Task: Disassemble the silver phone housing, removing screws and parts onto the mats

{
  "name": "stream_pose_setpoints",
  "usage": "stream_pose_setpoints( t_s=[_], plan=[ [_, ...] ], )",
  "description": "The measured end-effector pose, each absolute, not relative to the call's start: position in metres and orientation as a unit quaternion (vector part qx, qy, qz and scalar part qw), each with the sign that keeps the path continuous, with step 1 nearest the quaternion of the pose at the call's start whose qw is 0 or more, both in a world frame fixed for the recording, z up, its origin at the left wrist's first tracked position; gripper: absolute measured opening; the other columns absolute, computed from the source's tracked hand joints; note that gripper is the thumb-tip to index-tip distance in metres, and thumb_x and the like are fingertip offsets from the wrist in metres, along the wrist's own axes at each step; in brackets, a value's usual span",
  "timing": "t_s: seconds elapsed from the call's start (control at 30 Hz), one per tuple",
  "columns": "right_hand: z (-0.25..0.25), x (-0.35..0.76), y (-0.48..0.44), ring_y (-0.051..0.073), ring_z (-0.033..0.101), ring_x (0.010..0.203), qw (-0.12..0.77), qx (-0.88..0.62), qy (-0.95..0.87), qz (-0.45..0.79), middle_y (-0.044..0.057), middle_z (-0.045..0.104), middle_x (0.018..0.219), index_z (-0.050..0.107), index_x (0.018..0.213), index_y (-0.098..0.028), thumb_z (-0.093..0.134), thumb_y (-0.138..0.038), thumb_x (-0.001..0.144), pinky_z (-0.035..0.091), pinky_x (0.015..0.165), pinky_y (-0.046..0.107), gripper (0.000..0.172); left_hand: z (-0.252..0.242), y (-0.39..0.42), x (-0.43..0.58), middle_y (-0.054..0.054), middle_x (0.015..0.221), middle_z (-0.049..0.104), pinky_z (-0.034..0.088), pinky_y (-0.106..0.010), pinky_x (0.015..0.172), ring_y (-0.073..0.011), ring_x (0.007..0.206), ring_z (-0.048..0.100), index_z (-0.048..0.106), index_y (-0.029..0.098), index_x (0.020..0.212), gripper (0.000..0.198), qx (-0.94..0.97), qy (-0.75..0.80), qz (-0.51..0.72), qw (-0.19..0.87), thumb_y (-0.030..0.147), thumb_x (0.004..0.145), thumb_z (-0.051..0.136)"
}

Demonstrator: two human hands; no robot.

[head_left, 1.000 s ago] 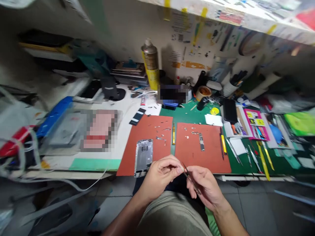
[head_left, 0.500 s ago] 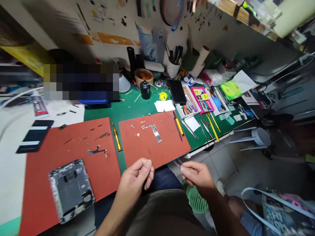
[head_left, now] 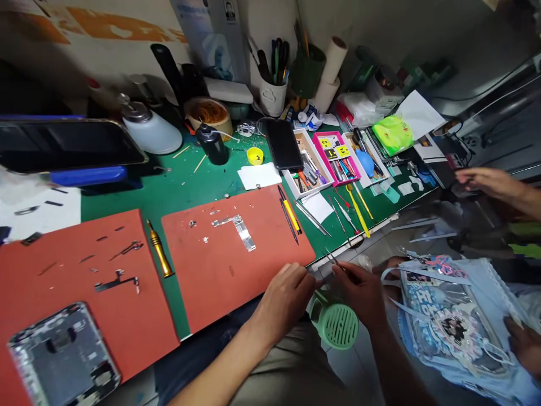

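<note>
My right hand (head_left: 359, 290) is closed on a pair of tweezers (head_left: 332, 257), whose thin tips point toward the bench edge. My left hand (head_left: 289, 296) hangs just off the edge of the right red mat (head_left: 220, 293), beside the right hand. Its fingers are curled, and whatever they hold, if anything, is hidden. On that mat lie an L-shaped phone logic board (head_left: 244, 231) and tiny parts. The left red mat (head_left: 147, 316) bears an opened phone housing (head_left: 63, 352), a flex cable (head_left: 118, 281) and small pieces. A gold screwdriver (head_left: 159, 248) lies between the mats.
Pens (head_left: 291, 208), tweezers and picks line the bench's right. Behind them stand tool trays (head_left: 333, 158), a black phone (head_left: 284, 144) and a dropper bottle (head_left: 212, 144). Below is a green fan-like object (head_left: 338, 326). Another person's hand (head_left: 486, 180) and pale blue bag (head_left: 448, 316) are at right.
My view has turned right and closer to the bench. My left hand has moved right, toward the right hand with the tweezers. Another person's hand and more of the bag have come into sight.
</note>
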State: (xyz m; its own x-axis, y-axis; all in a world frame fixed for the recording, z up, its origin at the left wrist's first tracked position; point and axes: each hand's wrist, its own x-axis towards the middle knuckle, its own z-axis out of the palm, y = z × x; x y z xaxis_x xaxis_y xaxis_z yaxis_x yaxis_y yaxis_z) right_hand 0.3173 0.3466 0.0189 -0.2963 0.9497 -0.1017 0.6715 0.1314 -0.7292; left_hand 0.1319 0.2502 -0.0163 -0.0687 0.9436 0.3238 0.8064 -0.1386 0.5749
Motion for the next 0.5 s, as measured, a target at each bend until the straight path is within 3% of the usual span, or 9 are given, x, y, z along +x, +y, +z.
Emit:
stream_pose_setpoints(
  t_s=[0.1,0.17,0.23,0.3,0.4,0.5],
  plan=[
    [0.015,0.317,0.350,0.021,0.075,0.077,0.198,-0.551,-0.736,0.339,0.004,0.083,0.092,0.086,0.105,-0.023,0.074,-0.052,0.096,0.058,0.072,0.030,0.033,-0.017,0.259,0.135,-0.003,0.084,0.061,0.037,-0.036,0.066,-0.0209,0.075,0.052,0.068,0.018,0.111,0.023,0.696,0.649,0.302,0.055,0.013,0.110,0.046],
    [0.013,0.317,0.353,0.022,0.077,0.080,0.198,-0.545,-0.748,0.323,0.004,0.084,0.094,0.086,0.105,-0.024,0.073,-0.051,0.097,0.058,0.075,0.031,0.031,-0.020,0.266,0.138,-0.005,0.088,0.063,0.040,-0.038,0.070,-0.0227,0.080,0.055,0.062,0.013,0.134,0.033,0.707,0.650,0.278,0.019,0.007,0.108,0.042],
    [0.011,0.315,0.355,0.022,0.077,0.080,0.195,-0.541,-0.758,0.307,0.004,0.084,0.094,0.086,0.103,-0.025,0.071,-0.050,0.098,0.057,0.075,0.031,0.029,-0.022,0.273,0.141,-0.006,0.092,0.064,0.042,-0.039,0.073,-0.0243,0.084,0.057,0.054,0.009,0.145,0.042,0.711,0.655,0.256,0.006,0.004,0.106,0.042],
    [0.010,0.311,0.357,0.022,0.077,0.080,0.192,-0.539,-0.764,0.296,0.004,0.084,0.095,0.085,0.103,-0.025,0.070,-0.048,0.100,0.056,0.075,0.030,0.028,-0.023,0.278,0.142,-0.007,0.094,0.063,0.044,-0.040,0.074,-0.0252,0.085,0.057,0.056,0.010,0.142,0.040,0.713,0.659,0.239,0.013,0.003,0.104,0.044],
    [0.008,0.306,0.360,0.021,0.076,0.079,0.195,-0.534,-0.769,0.292,0.003,0.084,0.093,0.085,0.102,-0.026,0.068,-0.047,0.101,0.056,0.076,0.030,0.027,-0.022,0.284,0.141,-0.005,0.087,0.059,0.042,-0.039,0.071,-0.0240,0.079,0.054,0.066,0.017,0.105,0.021,0.706,0.665,0.244,0.020,0.006,0.104,0.048],
    [0.005,0.302,0.362,0.022,0.076,0.079,0.201,-0.527,-0.770,0.297,0.003,0.084,0.092,0.085,0.100,-0.026,0.067,-0.045,0.101,0.056,0.076,0.030,0.026,-0.023,0.286,0.138,-0.003,0.081,0.056,0.040,-0.039,0.069,-0.0229,0.074,0.051,0.061,0.021,0.086,0.026,0.696,0.667,0.266,0.009,0.006,0.104,0.050]
  ],
)
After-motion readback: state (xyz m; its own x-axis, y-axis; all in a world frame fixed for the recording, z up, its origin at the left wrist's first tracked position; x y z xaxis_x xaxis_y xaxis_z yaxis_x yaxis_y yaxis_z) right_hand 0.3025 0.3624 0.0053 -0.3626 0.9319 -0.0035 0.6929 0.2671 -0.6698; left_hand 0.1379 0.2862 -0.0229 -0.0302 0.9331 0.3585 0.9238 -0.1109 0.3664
